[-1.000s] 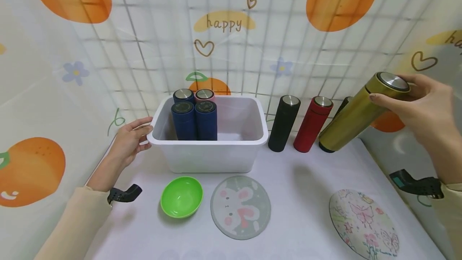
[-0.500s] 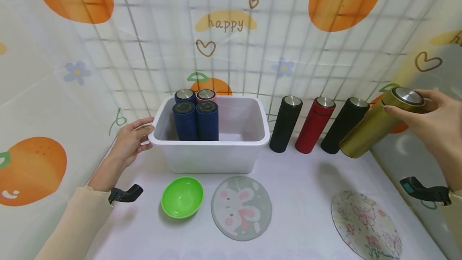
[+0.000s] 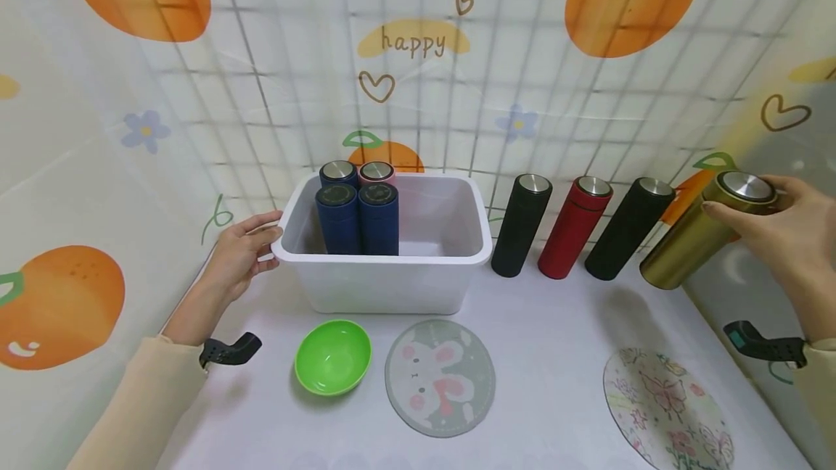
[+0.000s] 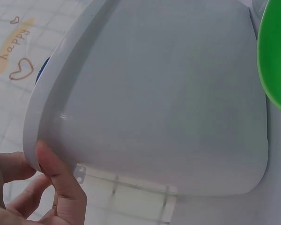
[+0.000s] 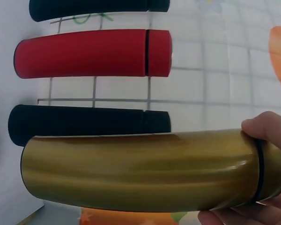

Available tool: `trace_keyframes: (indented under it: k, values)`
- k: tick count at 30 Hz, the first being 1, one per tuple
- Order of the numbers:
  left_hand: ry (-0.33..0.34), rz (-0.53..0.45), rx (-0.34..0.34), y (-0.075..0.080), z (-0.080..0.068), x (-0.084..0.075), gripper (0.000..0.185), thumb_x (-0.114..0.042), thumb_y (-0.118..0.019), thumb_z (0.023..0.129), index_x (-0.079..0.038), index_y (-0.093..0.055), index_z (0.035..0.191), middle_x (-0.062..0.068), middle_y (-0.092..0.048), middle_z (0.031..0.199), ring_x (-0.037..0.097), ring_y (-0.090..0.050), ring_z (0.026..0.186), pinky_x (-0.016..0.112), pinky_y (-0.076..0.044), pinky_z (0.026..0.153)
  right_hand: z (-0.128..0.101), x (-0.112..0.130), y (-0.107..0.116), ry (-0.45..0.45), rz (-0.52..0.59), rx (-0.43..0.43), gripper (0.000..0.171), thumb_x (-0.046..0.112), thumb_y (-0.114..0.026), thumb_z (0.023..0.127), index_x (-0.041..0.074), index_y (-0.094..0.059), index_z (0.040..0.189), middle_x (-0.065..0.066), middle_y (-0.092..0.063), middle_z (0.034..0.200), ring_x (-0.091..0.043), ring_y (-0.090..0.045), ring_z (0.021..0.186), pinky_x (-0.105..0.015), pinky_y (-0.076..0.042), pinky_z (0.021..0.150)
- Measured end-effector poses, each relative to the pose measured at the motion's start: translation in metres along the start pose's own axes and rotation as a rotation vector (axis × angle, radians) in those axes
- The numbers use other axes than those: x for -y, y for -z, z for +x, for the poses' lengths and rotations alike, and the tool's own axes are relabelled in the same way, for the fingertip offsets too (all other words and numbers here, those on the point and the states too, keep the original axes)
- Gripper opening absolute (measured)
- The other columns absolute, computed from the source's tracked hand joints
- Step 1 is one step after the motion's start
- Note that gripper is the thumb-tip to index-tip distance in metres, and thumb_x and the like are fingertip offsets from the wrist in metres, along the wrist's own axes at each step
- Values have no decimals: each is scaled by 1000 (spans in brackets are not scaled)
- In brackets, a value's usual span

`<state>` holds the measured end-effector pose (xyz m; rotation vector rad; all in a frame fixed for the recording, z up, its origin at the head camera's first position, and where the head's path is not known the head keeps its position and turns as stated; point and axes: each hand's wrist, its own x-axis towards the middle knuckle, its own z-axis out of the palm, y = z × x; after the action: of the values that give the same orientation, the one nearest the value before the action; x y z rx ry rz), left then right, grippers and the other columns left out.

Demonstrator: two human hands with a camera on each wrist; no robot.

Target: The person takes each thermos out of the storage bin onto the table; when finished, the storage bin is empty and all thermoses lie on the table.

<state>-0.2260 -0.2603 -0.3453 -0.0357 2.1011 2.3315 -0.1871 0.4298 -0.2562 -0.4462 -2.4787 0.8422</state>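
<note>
The right hand [image 3: 793, 234] held the gold bottle [image 3: 702, 241] near its cap, with the fingers [image 5: 267, 129] curled round the top part. The bottle was tilted and stood at the right end of a row on the bench [image 3: 542, 354], just beside a black bottle [image 3: 628, 228]. From the head view I could not tell if its base already touched the bench or was a little above it. To the left of them stood a red bottle [image 3: 575, 227] and a second black bottle [image 3: 520, 224], all 3 upright in this row.

The left hand [image 3: 238, 256] rested on the left rim of the white box [image 3: 385, 289], the thumb [image 4: 61, 180] pressed on the edge and the other fingers nearly straight, gripping nothing. Inside the box, 4 bottles [image 3: 355, 205] stood close together in the back left corner; the right half was free.

The step in hand seemed to be the handling of the gold bottle at the end of the row while the left hand steadied the box. I judged that the next move called for a firm grip near the cap, for keeping the bottle clear of its black neighbour so that nothing tipped, and for holding it upright.

In front of the box lay a green bowl [image 3: 333, 356] and 2 round mats [image 3: 439, 376].
</note>
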Motion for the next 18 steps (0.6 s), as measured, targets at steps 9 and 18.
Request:
trace_keyframes:
  k: [9, 18]
  values:
    - [13, -5, -5, -2, 3, 2, 53, -10, -66, 98, 4, -44, 144, -3, -70, 104, 12, -66, 75, 24, -56, 59, 8, -15, -11, -44, -14, -37, 78, 39, -75, 86, -6, -45, 142, -11, -55, 104, 12, -38, 57, -12, -37, 48]
    - [-4, -2, 2, -1, 2, 0, 52, -9, -65, 98, 4, -44, 143, -2, -70, 105, 12, -67, 76, 24, -56, 58, 20, -30, -24, -83, 2, -34, 83, 45, -73, 86, -5, -44, 145, -11, -54, 110, 9, -38, 65, -10, -36, 52]
